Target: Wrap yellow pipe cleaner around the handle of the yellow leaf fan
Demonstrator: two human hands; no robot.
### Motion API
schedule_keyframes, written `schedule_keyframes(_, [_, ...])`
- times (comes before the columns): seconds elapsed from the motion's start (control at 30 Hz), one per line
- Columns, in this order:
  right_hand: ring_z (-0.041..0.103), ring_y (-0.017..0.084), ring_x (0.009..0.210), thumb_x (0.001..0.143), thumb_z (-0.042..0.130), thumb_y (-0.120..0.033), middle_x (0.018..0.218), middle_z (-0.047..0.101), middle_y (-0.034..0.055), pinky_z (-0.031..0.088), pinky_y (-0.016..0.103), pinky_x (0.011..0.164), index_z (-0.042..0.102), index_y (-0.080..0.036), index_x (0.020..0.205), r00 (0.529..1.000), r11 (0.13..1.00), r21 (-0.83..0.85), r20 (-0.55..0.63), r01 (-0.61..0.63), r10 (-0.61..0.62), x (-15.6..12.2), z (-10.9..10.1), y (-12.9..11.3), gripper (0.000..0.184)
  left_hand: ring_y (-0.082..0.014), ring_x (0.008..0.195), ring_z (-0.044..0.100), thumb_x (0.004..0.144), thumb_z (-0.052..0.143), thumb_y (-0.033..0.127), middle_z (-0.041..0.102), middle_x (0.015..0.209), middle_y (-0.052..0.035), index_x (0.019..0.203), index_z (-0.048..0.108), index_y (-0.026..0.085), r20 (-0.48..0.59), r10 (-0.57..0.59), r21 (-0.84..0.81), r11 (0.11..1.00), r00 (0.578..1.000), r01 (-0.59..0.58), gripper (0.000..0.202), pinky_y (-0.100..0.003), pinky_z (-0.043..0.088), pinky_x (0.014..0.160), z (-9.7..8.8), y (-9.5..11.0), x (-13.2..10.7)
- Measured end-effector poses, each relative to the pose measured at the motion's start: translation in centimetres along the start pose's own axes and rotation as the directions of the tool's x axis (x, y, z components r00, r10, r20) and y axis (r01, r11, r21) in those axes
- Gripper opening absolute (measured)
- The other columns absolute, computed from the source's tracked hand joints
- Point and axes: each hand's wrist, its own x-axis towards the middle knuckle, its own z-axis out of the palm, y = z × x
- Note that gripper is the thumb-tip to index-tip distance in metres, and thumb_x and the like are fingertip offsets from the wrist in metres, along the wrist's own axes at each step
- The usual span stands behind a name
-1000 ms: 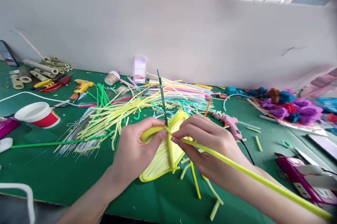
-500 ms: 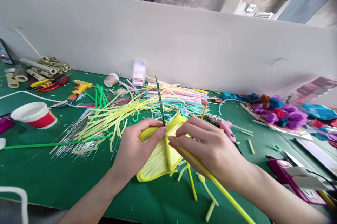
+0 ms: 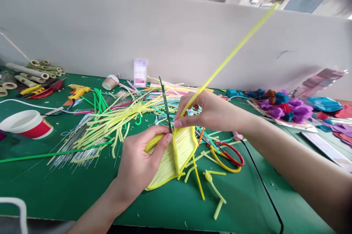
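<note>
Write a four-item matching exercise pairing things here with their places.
1. Long, thin, fuzzy yellow stem
2. Flat, ridged, fuzzy yellow panel
3. Round white-and-red paper cup
4. Metal scissors with red-and-yellow handles

A. At the picture's left edge
B. Held by the left hand
C. On the green table, right of the panel
D. Pinched in the right hand

Pairs: 1-D; 2-B; 3-A; 4-C

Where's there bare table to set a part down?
Front left of the green table: a wide patch bounded by the green strip, white bent tube and left forearm. Front right: another, between the yellow scraps and black cord.

Crowded: beyond the left hand, with piled yellow strips and wires; right of the yellow piece, with scissors.
</note>
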Motion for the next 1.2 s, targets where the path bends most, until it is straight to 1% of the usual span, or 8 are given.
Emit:
schedule_keyframes(0.2, [0.051,0.014,0.057,0.080,0.073,-0.044,0.061,0.063,0.0013,0.035,0.029,0.052,0.076,-0.018,0.070,0.974,0.966,0.191,0.175,-0.176,0.143,0.8,0.2,1.3,0.028,-0.0114,0.067,0.068,0.091,0.063,0.026,0.076,0.082,0.0029,0.091,0.071,0.022,0.027,0.044,0.046,0.998,0.999,-0.045,0.008,-0.018,0.052,0.064,0.1,0.0,0.2])
schedule_keyframes(0.3, [0.051,0.014,0.060,0.079,0.072,-0.047,0.065,0.062,0.0013,0.037,0.028,0.053,0.073,-0.016,0.072,0.968,0.932,0.275,0.147,-0.238,0.204,0.2,0.7,1.8,0.032,-0.0114,0.068,0.068,0.091,0.064,0.025,0.075,0.082,0.0035,0.092,0.071,0.022,0.054,0.046,0.024,0.999,0.997,-0.047,0.007,-0.017,0.053,0.066,0.0,0.0,0.1])
schedule_keyframes(0.43, [0.054,0.014,0.065,0.077,0.074,-0.043,0.069,0.062,0.0013,0.041,0.027,0.056,0.071,-0.015,0.073,0.966,0.919,0.299,0.110,-0.256,0.233,-0.2,1.0,1.7,0.029,-0.0093,0.071,0.069,0.089,0.067,0.023,0.075,0.082,0.0060,0.090,0.071,0.023,0.060,0.014,-0.060,0.998,0.998,-0.010,0.004,-0.013,0.053,0.067,0.2,0.3,0.2])
schedule_keyframes(0.63, [0.055,0.013,0.060,0.073,0.075,-0.037,0.068,0.064,0.0015,0.040,0.026,0.052,0.069,-0.015,0.072,0.931,0.857,0.374,0.222,-0.354,0.289,0.0,1.3,1.7,0.023,-0.0072,0.075,0.071,0.086,0.069,0.018,0.077,0.085,0.0079,0.088,0.073,0.025,0.067,0.007,-0.147,0.989,0.998,0.003,0.008,-0.009,0.053,0.069,0.3,0.4,0.2])
schedule_keyframes(0.9, [0.053,0.012,0.053,0.069,0.078,-0.039,0.062,0.063,0.0011,0.038,0.025,0.047,0.069,-0.016,0.066,0.926,0.828,0.415,0.165,-0.377,0.339,-0.4,1.9,2.3,0.025,-0.0105,0.086,0.070,0.085,0.072,0.021,0.075,0.098,0.0037,0.102,0.071,0.026,0.164,0.052,-0.168,0.985,0.985,-0.024,0.017,-0.016,0.054,0.078,0.4,-0.3,-0.1])
schedule_keyframes(1.03, [0.056,0.013,0.056,0.069,0.080,-0.042,0.064,0.065,0.0016,0.041,0.025,0.049,0.070,-0.016,0.068,0.925,0.784,0.496,0.134,-0.373,0.355,-0.7,2.2,2.6,0.027,-0.0146,0.095,0.068,0.085,0.073,0.022,0.073,0.099,0.0000,0.093,0.073,0.023,0.155,0.054,-0.174,0.984,0.986,-0.027,0.008,-0.021,0.054,0.085,-0.1,-0.5,1.2])
schedule_keyframes(1.13, [0.060,0.014,0.060,0.068,0.082,-0.042,0.068,0.068,0.0029,0.043,0.025,0.051,0.071,-0.016,0.072,0.912,0.725,0.580,0.083,-0.372,0.402,-1.3,3.1,2.3,0.028,-0.0158,0.093,0.068,0.084,0.074,0.022,0.073,0.096,0.0000,0.096,0.074,0.026,0.293,0.076,-0.165,0.986,0.953,-0.028,0.013,-0.025,0.053,0.087,-1.6,-1.4,3.5])
schedule_keyframes(1.2, [0.062,0.014,0.064,0.067,0.084,-0.041,0.072,0.070,0.0030,0.046,0.024,0.055,0.071,-0.016,0.075,0.900,0.681,0.648,0.018,-0.342,0.435,-1.9,4.3,1.8,0.029,-0.0185,0.098,0.067,0.084,0.073,0.021,0.072,0.099,-0.0019,0.095,0.075,0.026,0.430,0.129,-0.173,0.983,0.893,-0.059,0.012,-0.029,0.053,0.091,-2.9,-2.1,4.9])
